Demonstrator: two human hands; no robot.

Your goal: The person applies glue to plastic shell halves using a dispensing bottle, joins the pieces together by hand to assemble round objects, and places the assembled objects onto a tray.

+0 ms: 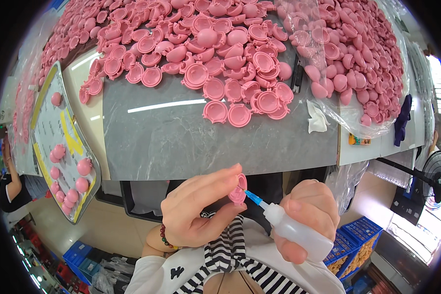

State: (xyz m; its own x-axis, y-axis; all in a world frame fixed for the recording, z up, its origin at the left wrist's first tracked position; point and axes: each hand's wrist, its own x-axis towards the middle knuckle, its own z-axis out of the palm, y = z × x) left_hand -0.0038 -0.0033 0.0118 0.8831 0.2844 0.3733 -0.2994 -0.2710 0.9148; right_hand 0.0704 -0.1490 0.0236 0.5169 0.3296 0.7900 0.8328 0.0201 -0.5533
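Both hands are seemingly dispensing: left hand (pixel 193 210) pinching round pink plastic shell (pixel 238 194), right hand (pixel 312 208) clasping blue-tipped plastic bottle (pixel 306 239); needing steadiness next.

No legible text, dark emblem (pixel 177 272) on white shirt (pixel 149 279), possibly lettering

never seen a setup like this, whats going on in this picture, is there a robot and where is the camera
There is no robot here, just a person's two bare hands. The single picture comes from a wide fisheye camera on the person's head, looking down, so straight edges look bent. The left hand holds a small pink piece; the right hand grips a squeeze bottle with its blue tip pointed at that piece. On the grey tabletop lies a heap of pink shells, with more piled at the right beside clear plastic. A tray at the left carries round pink balls.
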